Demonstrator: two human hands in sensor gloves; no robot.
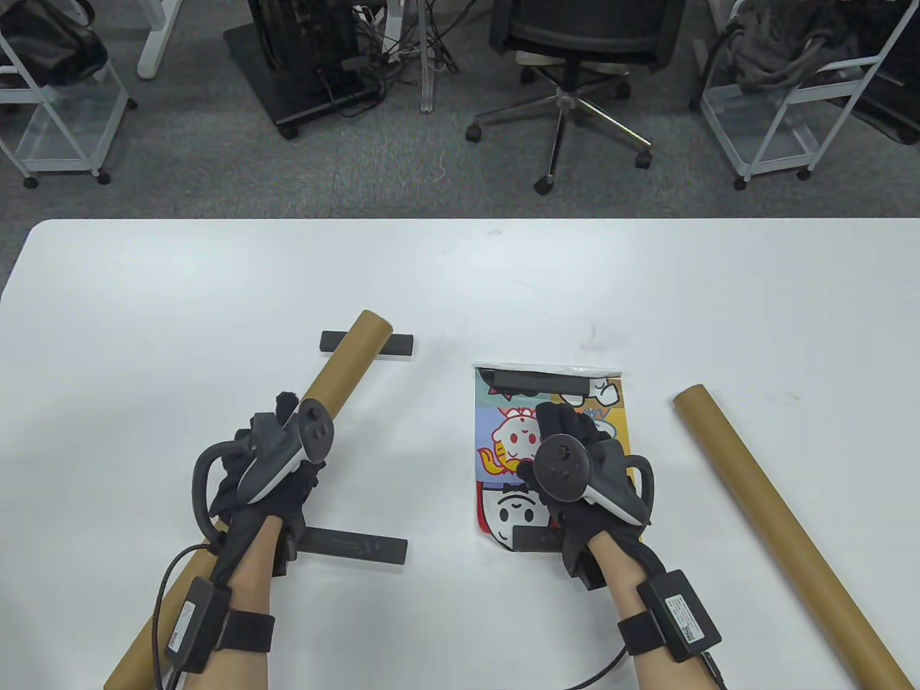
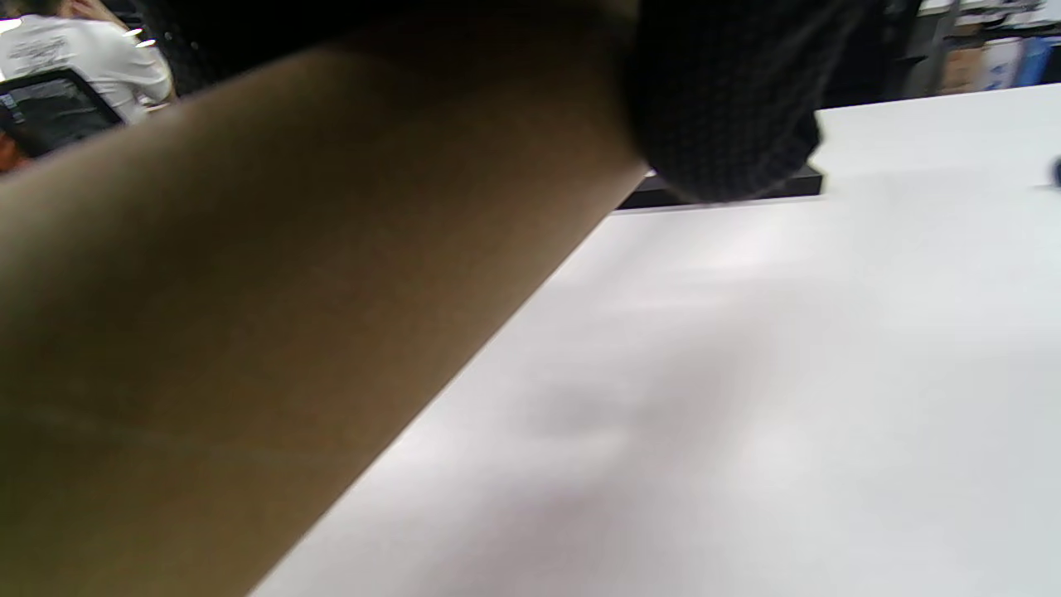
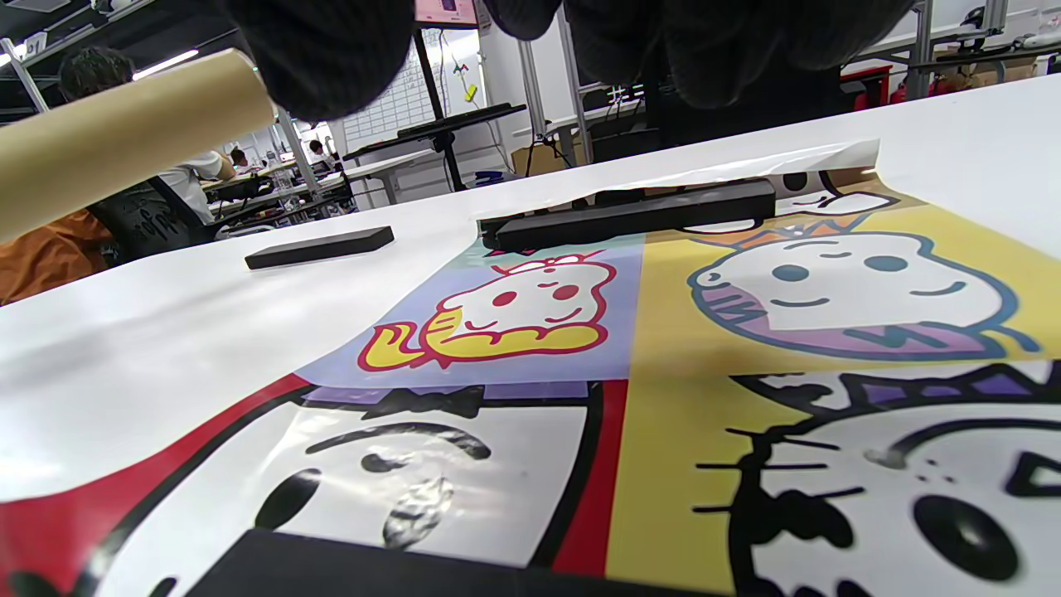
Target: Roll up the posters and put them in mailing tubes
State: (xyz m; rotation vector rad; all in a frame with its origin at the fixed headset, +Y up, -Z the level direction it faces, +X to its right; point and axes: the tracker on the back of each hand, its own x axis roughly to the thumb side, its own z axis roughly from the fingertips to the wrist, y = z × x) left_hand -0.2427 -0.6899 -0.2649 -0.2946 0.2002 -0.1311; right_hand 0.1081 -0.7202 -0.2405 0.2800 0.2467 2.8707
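We see the poster (image 1: 550,438) flat on the surface (image 1: 647,287), unrolled, its long axis running away from us, a black bar (image 1: 539,381) on its far edge and another (image 1: 535,537) on its near edge. Rolling and tubing remain, we judge. Our right hand (image 1: 575,467) hovers over it; whether its fingers grip, we cannot tell. Our left hand (image 1: 269,467) grips a tube (image 1: 345,366) slanting up-right; a second tube (image 1: 776,525) lies right.
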